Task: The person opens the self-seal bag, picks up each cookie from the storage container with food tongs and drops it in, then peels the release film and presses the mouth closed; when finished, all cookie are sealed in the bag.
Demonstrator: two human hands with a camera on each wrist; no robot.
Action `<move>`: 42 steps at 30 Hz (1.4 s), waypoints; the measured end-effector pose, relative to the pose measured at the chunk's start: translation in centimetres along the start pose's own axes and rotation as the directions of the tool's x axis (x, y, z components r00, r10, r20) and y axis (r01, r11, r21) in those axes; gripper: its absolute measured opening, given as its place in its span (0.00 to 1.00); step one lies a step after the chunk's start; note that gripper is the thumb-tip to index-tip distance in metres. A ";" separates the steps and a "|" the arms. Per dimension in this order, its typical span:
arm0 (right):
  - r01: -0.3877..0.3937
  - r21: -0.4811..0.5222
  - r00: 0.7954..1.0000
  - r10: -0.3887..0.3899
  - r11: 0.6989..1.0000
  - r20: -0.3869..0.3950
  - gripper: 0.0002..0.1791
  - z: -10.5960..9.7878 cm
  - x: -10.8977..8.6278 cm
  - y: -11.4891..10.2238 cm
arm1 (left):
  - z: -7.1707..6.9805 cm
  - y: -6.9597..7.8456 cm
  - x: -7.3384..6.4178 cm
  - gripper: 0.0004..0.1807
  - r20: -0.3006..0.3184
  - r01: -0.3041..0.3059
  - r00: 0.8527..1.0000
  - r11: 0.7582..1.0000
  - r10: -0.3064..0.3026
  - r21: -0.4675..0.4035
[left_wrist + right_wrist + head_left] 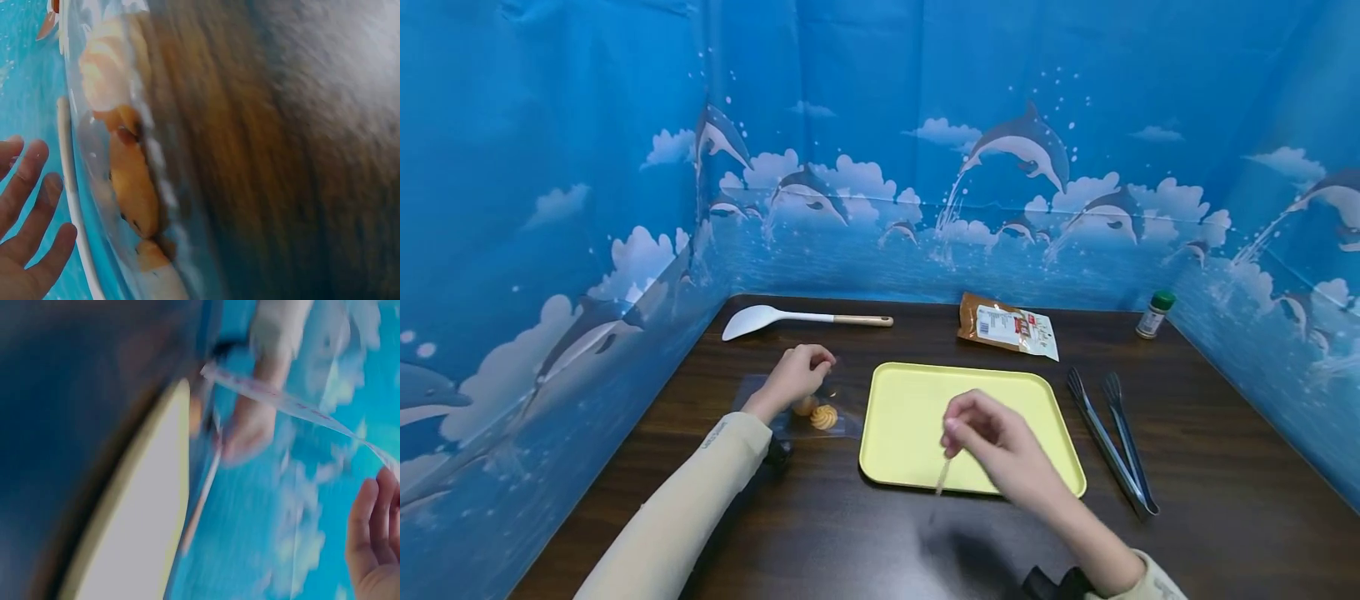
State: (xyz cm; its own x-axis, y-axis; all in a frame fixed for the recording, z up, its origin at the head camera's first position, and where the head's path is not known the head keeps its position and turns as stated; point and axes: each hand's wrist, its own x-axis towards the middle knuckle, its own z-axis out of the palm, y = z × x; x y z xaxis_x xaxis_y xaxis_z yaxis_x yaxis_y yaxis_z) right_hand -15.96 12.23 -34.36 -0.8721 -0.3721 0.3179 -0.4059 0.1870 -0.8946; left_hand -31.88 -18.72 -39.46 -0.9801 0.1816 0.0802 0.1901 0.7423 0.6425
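Observation:
A clear plastic bag [847,427] lies left of the yellow tray [887,467]. Through its film show a swirled cookie [823,417] and brown baked-looking pieces [134,187]. My left hand [793,379] is over the bag, thumb and index finger pinched together at what looks like its raised film. The other left fingers [47,194] are spread, fairly straight. Above the tray's front part, my right hand [992,442] pinches a thin translucent strip [281,400] with faint reddish print. The strip hangs down past the tray's front edge.
A white spatula with a wooden handle [805,317] lies at the back left. Behind the tray lies a brown and white food packet [1007,325]. Metal tongs [1120,450] are right of the tray, and a green-capped jar [1155,314] stands at the back right. Dolphin-printed curtains [880,125] enclose the table.

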 end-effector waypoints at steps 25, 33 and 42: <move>-0.436 -0.576 0.900 0.321 0.692 -0.295 0.07 -15.7 1.5 8.6 | -1.5 -2.1 -1.0 0.11 0.047 0.060 0.997 0.997 -0.063 0.054; -0.435 -0.699 0.895 0.360 0.568 -0.265 0.09 -15.9 3.0 10.5 | -1.0 -1.0 -1.0 0.11 0.052 0.023 0.998 0.998 -0.026 0.058; -0.437 -0.786 0.887 0.356 0.437 -0.295 0.12 -16.6 2.7 10.1 | -0.2 0.1 -0.2 0.11 0.070 -0.008 0.998 0.997 0.003 0.073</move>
State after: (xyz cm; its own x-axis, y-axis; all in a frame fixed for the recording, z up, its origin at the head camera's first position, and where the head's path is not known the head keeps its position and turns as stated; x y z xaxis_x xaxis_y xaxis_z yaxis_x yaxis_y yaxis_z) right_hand -27.00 28.19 -37.33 -0.9984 0.0053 0.0560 -0.0108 0.9590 -0.2830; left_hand -31.67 -18.79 -39.27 -0.9732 0.2281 0.0284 0.2013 0.7862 0.5843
